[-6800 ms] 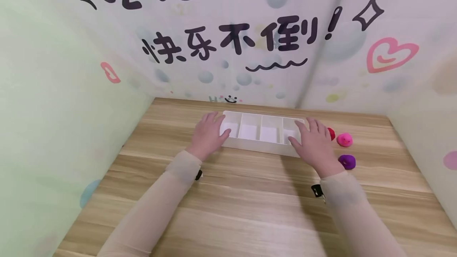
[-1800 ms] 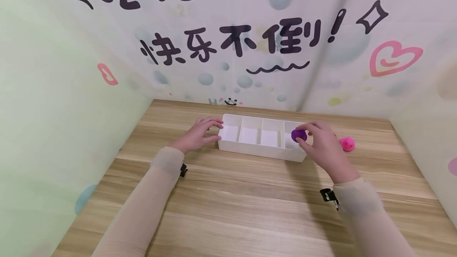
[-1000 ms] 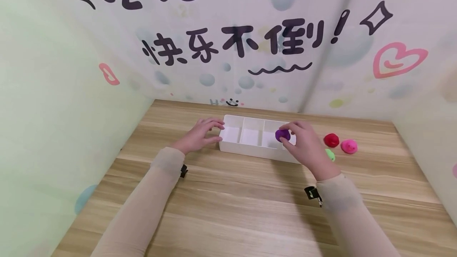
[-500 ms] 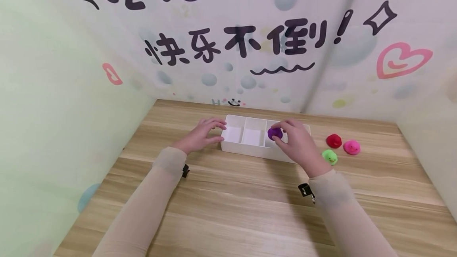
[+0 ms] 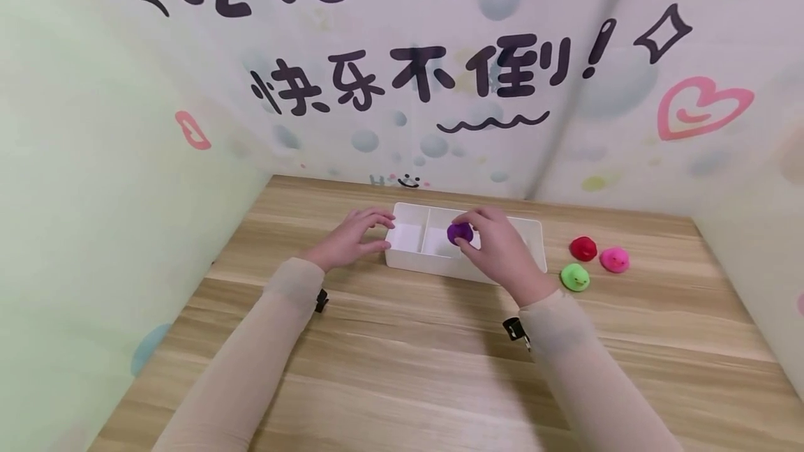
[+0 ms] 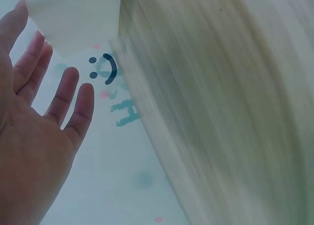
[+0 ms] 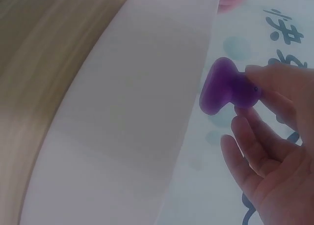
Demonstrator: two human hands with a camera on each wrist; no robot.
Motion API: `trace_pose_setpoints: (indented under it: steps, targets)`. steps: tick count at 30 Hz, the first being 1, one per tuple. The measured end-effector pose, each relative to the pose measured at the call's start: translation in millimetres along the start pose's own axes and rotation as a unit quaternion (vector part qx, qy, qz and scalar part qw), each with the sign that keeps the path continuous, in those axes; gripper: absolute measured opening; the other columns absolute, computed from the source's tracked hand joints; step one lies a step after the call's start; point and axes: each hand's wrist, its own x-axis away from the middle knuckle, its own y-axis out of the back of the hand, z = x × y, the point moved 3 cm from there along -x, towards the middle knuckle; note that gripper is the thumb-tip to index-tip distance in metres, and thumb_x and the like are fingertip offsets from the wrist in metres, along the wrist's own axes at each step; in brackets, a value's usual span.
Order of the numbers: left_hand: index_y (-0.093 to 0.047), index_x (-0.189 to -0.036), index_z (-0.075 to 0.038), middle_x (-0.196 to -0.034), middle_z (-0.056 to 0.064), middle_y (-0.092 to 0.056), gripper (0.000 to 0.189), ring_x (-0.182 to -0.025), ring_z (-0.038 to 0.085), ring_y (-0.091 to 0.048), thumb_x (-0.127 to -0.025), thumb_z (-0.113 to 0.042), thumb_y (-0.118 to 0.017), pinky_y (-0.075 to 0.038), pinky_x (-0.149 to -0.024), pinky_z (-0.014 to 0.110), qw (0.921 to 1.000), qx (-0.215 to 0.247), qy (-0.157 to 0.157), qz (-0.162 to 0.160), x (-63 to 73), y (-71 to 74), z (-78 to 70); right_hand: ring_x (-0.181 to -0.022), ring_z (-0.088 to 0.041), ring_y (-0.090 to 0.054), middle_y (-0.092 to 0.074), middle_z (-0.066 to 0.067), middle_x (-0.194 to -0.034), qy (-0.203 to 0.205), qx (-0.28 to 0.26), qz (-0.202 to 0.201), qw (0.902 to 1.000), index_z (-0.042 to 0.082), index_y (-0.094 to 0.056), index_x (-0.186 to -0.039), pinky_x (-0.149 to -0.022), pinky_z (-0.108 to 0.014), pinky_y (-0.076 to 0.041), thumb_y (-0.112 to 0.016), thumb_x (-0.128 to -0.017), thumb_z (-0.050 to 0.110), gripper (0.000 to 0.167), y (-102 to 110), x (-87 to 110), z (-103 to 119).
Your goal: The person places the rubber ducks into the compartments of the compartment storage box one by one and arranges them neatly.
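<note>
A white divided box (image 5: 433,266) stands near the back of the table, its compartments in a row. My right hand (image 5: 502,253) pinches a small purple toy duck (image 5: 460,234) between thumb and fingers, above the middle compartments. In the right wrist view the duck (image 7: 221,87) hangs tilted just over the rim of the box (image 7: 117,107). My left hand (image 5: 348,239) is at the box's left end, fingers spread and fingertips at its edge. The left wrist view shows those fingers loosely extended beside the white end wall (image 6: 76,18). My right hand hides some compartments.
To the right of the box lie a red toy duck (image 5: 583,248), a pink toy duck (image 5: 615,259) and a green toy duck (image 5: 574,277). A printed curtain wall (image 5: 352,152) rises behind the wooden table (image 5: 389,368), with side walls left and right.
The purple duck was on the table earlier; my right hand has since picked it up and carried it leftward over the box. My left hand stays at the left end.
</note>
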Motion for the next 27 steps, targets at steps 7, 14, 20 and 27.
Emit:
trace_pose_setpoints:
  steps: [7, 14, 20, 27]
  targets:
    - [-0.063, -0.13, -0.009, -0.153, 0.006, -0.051, 0.037, -0.137, 0.034, -0.041, -0.098, -0.025, -0.073, -0.039, -0.114, 0.053, 0.9999, 0.0, -0.013, 0.003, 0.5, -0.1, 0.7, -0.112, -0.031, -0.058, -0.067, -0.013, -0.115, -0.002, 0.002, 0.008, 1.0, 0.006, -0.073, -0.114, -0.099, -0.048, -0.053, -0.08, -0.09, 0.013, 0.026, -6.1, -3.2, 4.9]
    - [-0.063, -0.13, -0.01, -0.154, 0.003, -0.05, 0.038, -0.138, 0.032, -0.041, -0.098, -0.028, -0.073, -0.038, -0.117, 0.052, 0.9998, -0.018, -0.008, 0.001, -1.1, -0.1, 4.1, -0.113, -0.031, -0.058, -0.066, -0.012, -0.115, 0.022, 0.004, 0.001, 0.9997, 0.006, -0.073, -0.113, -0.101, -0.048, -0.052, -0.081, -0.09, 0.014, 0.025, -15.0, -10.5, 7.2]
    - [-0.063, -0.131, -0.008, -0.155, 0.004, -0.05, 0.04, -0.14, 0.032, -0.04, -0.098, -0.028, -0.072, -0.037, -0.118, 0.053, 0.9998, -0.019, -0.007, 0.004, -1.2, 1.5, 3.5, -0.111, -0.03, -0.059, -0.066, -0.011, -0.113, 0.021, 0.008, 0.01, 0.9997, 0.007, -0.073, -0.113, -0.099, -0.046, -0.054, -0.081, -0.09, 0.015, 0.026, -20.6, -16.7, 14.2]
    - [-0.062, -0.132, -0.008, -0.155, 0.004, -0.05, 0.04, -0.14, 0.032, -0.04, -0.098, -0.027, -0.072, -0.039, -0.117, 0.053, 0.9998, -0.02, -0.002, 0.008, -0.8, 1.0, -1.1, -0.111, -0.029, -0.06, -0.067, -0.009, -0.114, 0.025, 0.013, 0.022, 0.9994, 0.009, -0.074, -0.113, -0.1, -0.046, -0.055, -0.081, -0.091, 0.017, 0.025, -23.4, -21.4, 19.4]
